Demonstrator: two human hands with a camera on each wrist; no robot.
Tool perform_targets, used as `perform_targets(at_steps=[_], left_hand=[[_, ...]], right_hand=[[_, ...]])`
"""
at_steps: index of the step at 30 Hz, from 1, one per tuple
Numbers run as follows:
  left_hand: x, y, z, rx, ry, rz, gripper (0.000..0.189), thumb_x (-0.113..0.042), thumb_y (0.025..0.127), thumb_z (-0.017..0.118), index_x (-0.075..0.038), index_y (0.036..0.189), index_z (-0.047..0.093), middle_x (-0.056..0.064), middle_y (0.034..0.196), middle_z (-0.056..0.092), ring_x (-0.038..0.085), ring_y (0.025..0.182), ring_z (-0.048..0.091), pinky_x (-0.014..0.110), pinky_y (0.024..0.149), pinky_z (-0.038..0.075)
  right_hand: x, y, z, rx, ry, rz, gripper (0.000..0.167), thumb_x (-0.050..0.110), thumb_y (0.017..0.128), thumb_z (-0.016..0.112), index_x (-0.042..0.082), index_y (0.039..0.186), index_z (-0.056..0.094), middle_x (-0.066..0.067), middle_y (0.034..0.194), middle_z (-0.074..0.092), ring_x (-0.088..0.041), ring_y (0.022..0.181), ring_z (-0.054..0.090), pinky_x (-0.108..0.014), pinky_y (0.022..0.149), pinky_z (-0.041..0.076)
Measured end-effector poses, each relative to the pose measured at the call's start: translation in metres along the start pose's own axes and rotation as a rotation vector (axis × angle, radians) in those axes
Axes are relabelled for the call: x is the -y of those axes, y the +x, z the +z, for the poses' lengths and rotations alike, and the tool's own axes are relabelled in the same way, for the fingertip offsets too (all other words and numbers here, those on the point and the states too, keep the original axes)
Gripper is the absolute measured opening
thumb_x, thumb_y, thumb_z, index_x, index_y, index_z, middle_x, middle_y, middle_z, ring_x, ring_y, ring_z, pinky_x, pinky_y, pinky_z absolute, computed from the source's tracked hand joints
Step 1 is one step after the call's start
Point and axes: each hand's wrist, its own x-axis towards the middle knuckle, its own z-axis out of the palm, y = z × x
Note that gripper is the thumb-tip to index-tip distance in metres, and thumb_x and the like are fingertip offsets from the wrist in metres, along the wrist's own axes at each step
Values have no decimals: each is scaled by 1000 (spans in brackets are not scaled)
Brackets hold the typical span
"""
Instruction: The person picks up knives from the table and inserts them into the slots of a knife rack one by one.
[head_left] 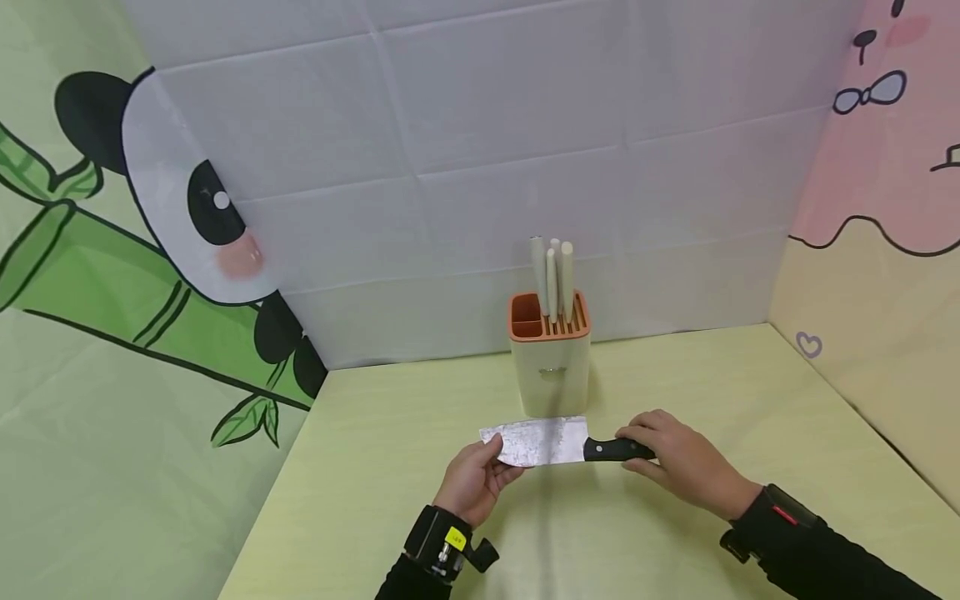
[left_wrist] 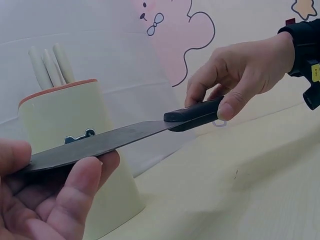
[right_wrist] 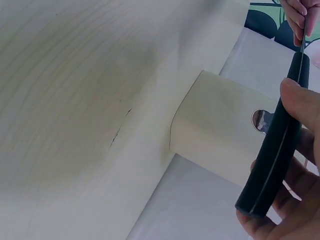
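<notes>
A cleaver [head_left: 540, 441] with a broad metal blade and a black riveted handle [left_wrist: 195, 114] is held level above the table, in front of the knife block. My left hand [head_left: 474, 483] pinches the far end of the blade, thumb on top and fingers underneath. My right hand [head_left: 682, 461] grips the handle between thumb and fingers, as the right wrist view also shows, with the handle's butt [right_wrist: 252, 207] sticking out past the thumb. The cream knife block [head_left: 551, 375] has an orange slotted top, and several white-handled utensils [head_left: 552, 279] stand upright in its slots.
The pale yellow table [head_left: 375, 500] meets a white backdrop [head_left: 420, 250] just behind the knife block. A panda-print panel [head_left: 187, 208] borders the left side and a pink-and-cream printed panel [head_left: 877, 275] the right. An orange-rimmed square compartment [head_left: 525, 312] is on the block's left.
</notes>
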Motion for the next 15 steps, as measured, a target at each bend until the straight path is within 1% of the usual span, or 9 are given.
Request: perform_targets(at_steps=[1,3,4,6,7,9,11,13,15], left_hand=[[-1,0,0,1,-1,3,39,-19,105,42,14,123,48,11,100,68,19,90,68,28,82,54],[-2,-1,0,0,-6,10,39,-20,105,41,14,123,48,11,101,68,19,91,68,27,83,54],[-3,-1,0,-1,-7,15,39,-20,105,41,14,123,48,12,101,67,19,91,68,27,83,54],[-6,-1,0,-4,-8,24,40,-21,105,41,14,124,47,12,102,67,20,91,68,27,83,54],[-7,-2,0,-7,-13,26,40,-21,105,41,14,124,47,12,102,67,20,91,68,27,83,54],[-9,-1,0,-11,-17,28,39,-21,105,41,13,123,48,12,102,67,20,91,68,27,83,54],[-11,-1,0,-12,-25,30,37,-20,105,41,12,122,49,12,102,66,21,91,68,27,83,54],[-14,-1,2,-4,-38,31,36,-19,105,40,11,122,49,13,102,66,21,92,68,27,84,54],[-17,-1,4,10,-48,32,36,-19,105,39,11,123,48,13,103,65,22,93,68,27,85,53]], right_hand=[[0,0,0,1,33,29,40,32,79,79,14,114,67,0,109,59,-15,98,54,-33,75,52],[-1,1,-2,2,131,116,51,34,83,77,10,124,61,-5,117,58,-20,105,54,-39,82,51],[-2,1,-3,1,192,172,56,37,85,74,9,130,56,-8,120,57,-23,109,54,-42,84,51],[-4,2,-7,7,362,303,66,40,90,67,5,140,44,-13,127,54,-29,115,51,-47,89,48],[-5,2,-9,16,464,372,69,42,92,64,5,144,37,-14,129,52,-30,118,50,-48,91,46],[-8,2,-13,32,715,489,73,45,96,55,4,149,25,-19,135,47,-33,123,47,-48,94,46],[-10,0,-14,41,982,582,75,47,100,46,5,152,14,-20,141,39,-27,125,45,-47,99,44],[-11,-3,-14,32,1235,623,74,47,102,39,5,154,7,-20,146,31,-19,126,47,-43,102,43],[-11,-7,-11,14,1450,613,67,44,104,35,7,154,9,-15,146,27,-13,123,47,-42,103,41]])
